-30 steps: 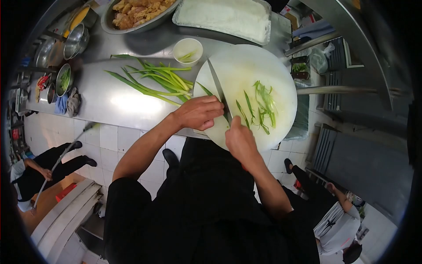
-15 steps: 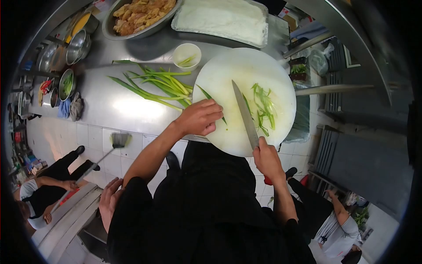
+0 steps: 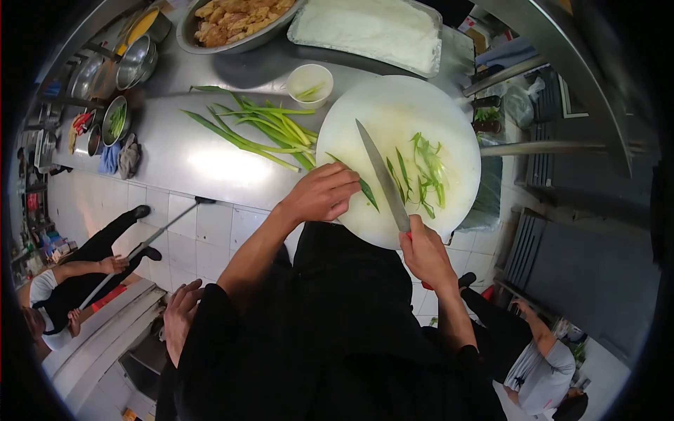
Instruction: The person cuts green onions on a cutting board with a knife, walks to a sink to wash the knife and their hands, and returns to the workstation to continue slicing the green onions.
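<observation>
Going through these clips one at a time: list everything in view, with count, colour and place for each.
Cutting board: one, white, on the table's right part
Knife: one, grey blade, over the board
Leaf: one, green, board's left part
Cut strips: several, green, board's right part
Long stalks: a bunch, green, left of the board
Cup: one, white, beyond the stalks
Tray: one, white contents, far side
Large bowl: one, grey, far side
Cloths: two, blue and grey, table's left end
Table: one, silver, underneath
Pole: one, grey, lower left
Other people: at least two, light tops, lower corners
Edge clutter: uncounted, too small
Left hand: one, bare, curled onto the leaf
Right hand: one, bare, on the knife's handle
</observation>
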A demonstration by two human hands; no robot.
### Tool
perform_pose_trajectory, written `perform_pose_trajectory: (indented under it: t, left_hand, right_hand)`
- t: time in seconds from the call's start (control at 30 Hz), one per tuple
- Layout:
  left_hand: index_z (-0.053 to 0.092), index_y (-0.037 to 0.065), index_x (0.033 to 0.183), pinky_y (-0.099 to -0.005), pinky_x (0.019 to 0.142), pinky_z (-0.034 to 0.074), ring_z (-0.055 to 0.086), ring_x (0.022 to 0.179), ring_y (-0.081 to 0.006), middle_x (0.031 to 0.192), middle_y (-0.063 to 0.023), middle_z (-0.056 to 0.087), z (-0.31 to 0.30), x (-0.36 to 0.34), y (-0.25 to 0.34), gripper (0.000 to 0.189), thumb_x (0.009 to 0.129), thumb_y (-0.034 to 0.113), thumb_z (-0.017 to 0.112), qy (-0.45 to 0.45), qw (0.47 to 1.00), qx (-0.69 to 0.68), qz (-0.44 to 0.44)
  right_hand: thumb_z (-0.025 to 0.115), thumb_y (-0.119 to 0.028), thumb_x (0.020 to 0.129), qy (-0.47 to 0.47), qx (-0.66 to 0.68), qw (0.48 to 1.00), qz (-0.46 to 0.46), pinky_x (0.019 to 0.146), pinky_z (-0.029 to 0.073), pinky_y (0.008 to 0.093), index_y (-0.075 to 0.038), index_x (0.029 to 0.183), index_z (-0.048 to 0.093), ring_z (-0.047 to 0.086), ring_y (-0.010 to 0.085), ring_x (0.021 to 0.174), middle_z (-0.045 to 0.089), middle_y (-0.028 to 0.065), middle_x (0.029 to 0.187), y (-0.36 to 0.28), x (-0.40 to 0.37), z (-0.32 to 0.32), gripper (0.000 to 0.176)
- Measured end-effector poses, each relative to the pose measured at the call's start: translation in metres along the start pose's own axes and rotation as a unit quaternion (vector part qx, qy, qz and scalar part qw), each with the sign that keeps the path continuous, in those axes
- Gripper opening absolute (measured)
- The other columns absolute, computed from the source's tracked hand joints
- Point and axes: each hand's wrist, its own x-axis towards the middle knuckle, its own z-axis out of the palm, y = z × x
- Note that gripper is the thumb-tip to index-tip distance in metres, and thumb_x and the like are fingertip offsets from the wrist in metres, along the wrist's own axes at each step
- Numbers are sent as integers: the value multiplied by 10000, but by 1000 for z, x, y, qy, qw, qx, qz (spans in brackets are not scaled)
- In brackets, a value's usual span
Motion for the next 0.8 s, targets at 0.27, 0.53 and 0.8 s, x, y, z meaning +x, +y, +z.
perform_pose_trajectory:
  t: [0.27,0.53,0.8]
  left_hand:
    - [668,11,955,-370,828,514,600,933,-271,1041,-91,633,1,3,-7,344,611,-4,659,-21,999,-9,27]
    - [648,2,972,-358,852,498,577,951,-272,1013,-105,600,4,2,-19,371,602,25,662,-60,997,-23,42]
    - [630,29,915,-349,813,496,553,914,-252,989,-71,578,8,2,-12,302,619,52,684,10,999,0,53]
  right_hand:
    - [536,-36,858,26,-151,988,-35,635,525,567,42,977,442,642,484,690,627,283,827,-40,10,20,170]
    - [536,-44,859,-5,-168,986,-9,627,530,574,40,952,433,644,491,696,626,287,827,-45,4,31,163]
    - [504,-81,882,6,-51,998,-34,698,479,573,71,999,450,609,523,746,618,344,787,-9,36,11,199]
